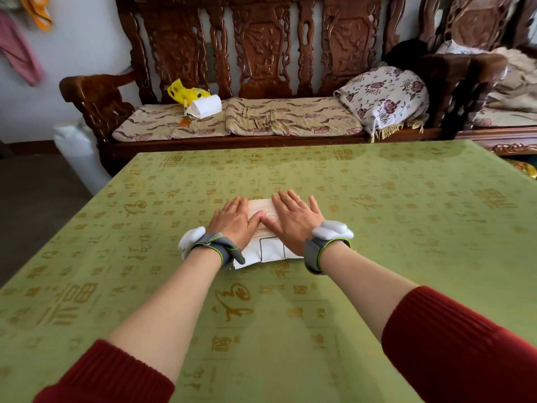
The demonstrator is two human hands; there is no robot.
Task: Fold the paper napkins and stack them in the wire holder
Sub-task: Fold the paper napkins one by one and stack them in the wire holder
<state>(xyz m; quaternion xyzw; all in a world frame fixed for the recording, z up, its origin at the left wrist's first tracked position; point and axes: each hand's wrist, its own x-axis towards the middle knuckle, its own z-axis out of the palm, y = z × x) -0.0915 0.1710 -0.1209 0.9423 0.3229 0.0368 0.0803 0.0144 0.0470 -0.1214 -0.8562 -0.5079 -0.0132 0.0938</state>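
Note:
A white paper napkin (263,209) lies flat in the middle of the green table (406,228). Its near part (270,250) shows thin dark lines, possibly a wire frame; I cannot tell if this is the holder. My left hand (234,221) rests palm down on the napkin's left side, fingers spread and flat. On the right side my right hand (295,218) presses down the same way. The thumbs nearly touch over the paper. Both hands cover much of the napkin. Grey straps with white pods sit on both wrists.
A carved wooden bench (261,68) stands behind the table's far edge, with cushions, a flowered pillow (386,97), a yellow bag (186,91) and a white folded paper (205,106) on it. A white sack (78,152) stands at the table's far left corner.

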